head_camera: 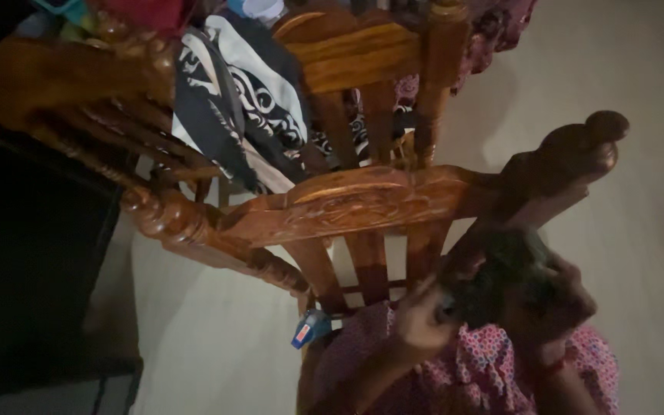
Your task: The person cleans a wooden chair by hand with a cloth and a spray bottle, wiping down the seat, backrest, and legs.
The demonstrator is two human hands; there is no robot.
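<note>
Two hands showed at the lower right of the frame, nearest the camera. The left hand [416, 319] and the right hand [559, 296] both gripped one dark bundle of cloth [501, 269], fingers clamped on it from either side, though blur hid the exact grip. The bundle sat against the right end of a chair's top rail, just under its rounded finial [593, 138]. A thin red band circled the right wrist.

Below the hands one pink patterned cloth [486, 361] hung in folds over the lower part of the same chair. One small blue tag or clip [310, 329] dangled at its left edge, near the middle of the frame's bottom.

Two carved wooden chairs could be counted. The nearer chair [347, 204] crossed the centre, with a carved top rail, flat slats and a turned post at the left. The farther chair [370, 54] stood in the upper middle, its slats partly blocked by the nearer rail.

One black-and-white patterned cloth [247, 100] draped between them in the upper centre, and a dark floral cloth [493, 31] hung at the upper right. More clothes, red and teal, were heaped at the top left, too cut off to count.

Behind everything ran a plain pale wall [655, 230], dimly lit. A large dark panel [32, 269] filled the left side; what it was could not be told.
</note>
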